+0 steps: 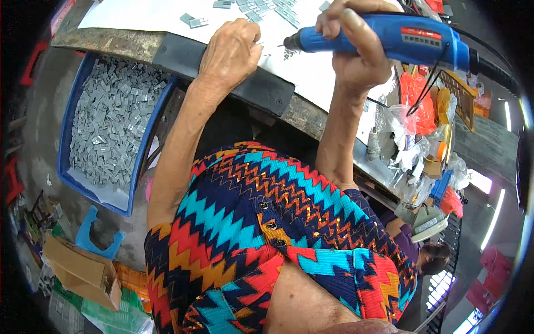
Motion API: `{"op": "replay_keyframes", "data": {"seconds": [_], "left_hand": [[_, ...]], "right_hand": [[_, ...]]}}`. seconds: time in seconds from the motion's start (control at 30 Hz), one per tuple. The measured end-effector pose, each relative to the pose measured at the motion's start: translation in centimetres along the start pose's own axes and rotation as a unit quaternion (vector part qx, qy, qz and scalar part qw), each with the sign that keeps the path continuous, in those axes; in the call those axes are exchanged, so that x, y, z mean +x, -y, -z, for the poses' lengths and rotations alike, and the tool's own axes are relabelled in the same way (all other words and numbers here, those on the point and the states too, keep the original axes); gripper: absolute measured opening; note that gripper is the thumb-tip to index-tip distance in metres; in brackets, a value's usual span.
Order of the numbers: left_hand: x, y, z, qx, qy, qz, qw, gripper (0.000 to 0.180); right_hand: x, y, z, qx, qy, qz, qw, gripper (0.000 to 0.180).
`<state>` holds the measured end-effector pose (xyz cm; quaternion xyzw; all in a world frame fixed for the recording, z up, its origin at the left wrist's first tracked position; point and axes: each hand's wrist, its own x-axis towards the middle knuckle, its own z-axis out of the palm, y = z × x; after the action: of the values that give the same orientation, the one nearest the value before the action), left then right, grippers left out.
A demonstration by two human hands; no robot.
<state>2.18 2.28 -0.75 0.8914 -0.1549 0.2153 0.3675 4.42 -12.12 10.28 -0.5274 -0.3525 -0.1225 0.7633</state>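
While right hand [361, 50] clasps blue tool [384, 38] (sideways), left hand [232, 53] curls.

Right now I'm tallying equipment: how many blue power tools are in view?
1: the blue power tool, in the right hand, pointing toward the left hand. Others may be hidden.

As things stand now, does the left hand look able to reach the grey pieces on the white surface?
Probably yes: the left hand is close to the nearest grey pieces, with nothing visible between them; the blue power tool is off to the right.
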Motion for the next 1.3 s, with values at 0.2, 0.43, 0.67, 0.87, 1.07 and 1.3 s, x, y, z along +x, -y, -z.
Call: {"op": "replay_keyframes", "data": {"seconds": [0.2,0.43,0.67,0.87,1.07,1.3], "left_hand": [[-0.2,0.2,0.2,0.001,-0.001,-0.011,1.0,0.012],[-0.1,0.1,0.2,0.004,0.003,-0.022,1.0,0.012],[-0.1,0.2,0.4,-0.023,0.002,-0.019,1.0,0.011],[0.0,0.6,2.5,-0.097,-0.028,0.065,0.993,0.015],[0.0,3.7,4.9,0.057,-0.071,0.062,0.994,0.016],[-0.2,2.4,5.1,0.068,-0.1,0.036,0.992,0.018]], "right_hand": [[-1.3,-0.4,0.7,-0.005,-0.041,-0.006,0.999,0.019],[-2.0,-1.0,1.2,-0.005,-0.054,-0.017,0.998,0.019],[-2.3,-0.9,0.8,0.03,-0.085,-0.016,0.996,0.019],[-2.4,-0.8,2.5,0.0,-0.042,-0.006,0.999,0.018],[-2.6,-0.9,2.5,0.005,-0.048,-0.012,0.999,0.021],[-2.3,-0.3,2.0,0.007,-0.041,0.006,0.999,0.021]]}}
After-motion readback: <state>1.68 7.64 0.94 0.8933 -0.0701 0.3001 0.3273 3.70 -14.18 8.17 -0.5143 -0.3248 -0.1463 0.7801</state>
